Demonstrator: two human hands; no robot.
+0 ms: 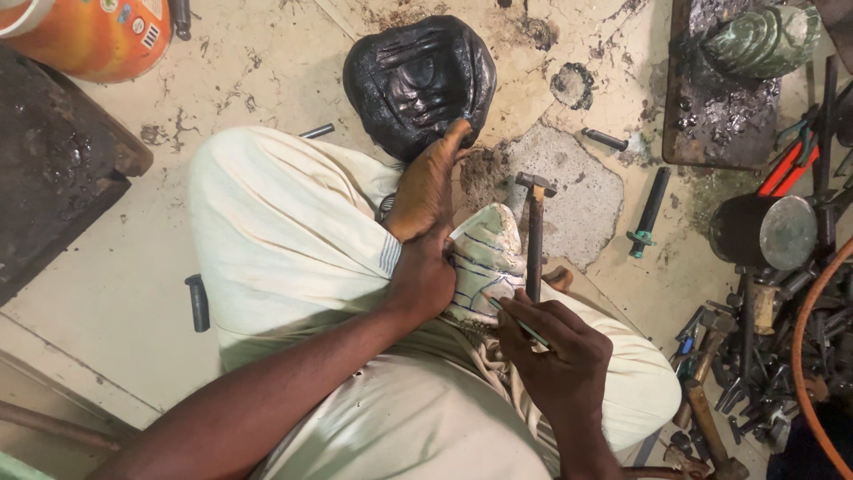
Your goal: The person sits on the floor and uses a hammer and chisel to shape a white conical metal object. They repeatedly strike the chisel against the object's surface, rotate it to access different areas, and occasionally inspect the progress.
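Pale carved stone piece with blue drawn lines [484,258], propped on lap against foot [426,187], long axis running away from body. Left hand [419,280] clasped on its left edge; right hand [555,351] pinching thin pen [520,324], tip on stone. Hammer [535,227] just beside

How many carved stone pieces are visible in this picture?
3. A black carving lies on the floor by the foot. A pale one with blue lines rests between the left hand and right hand. A green one stands top right. Clutter may hide others.
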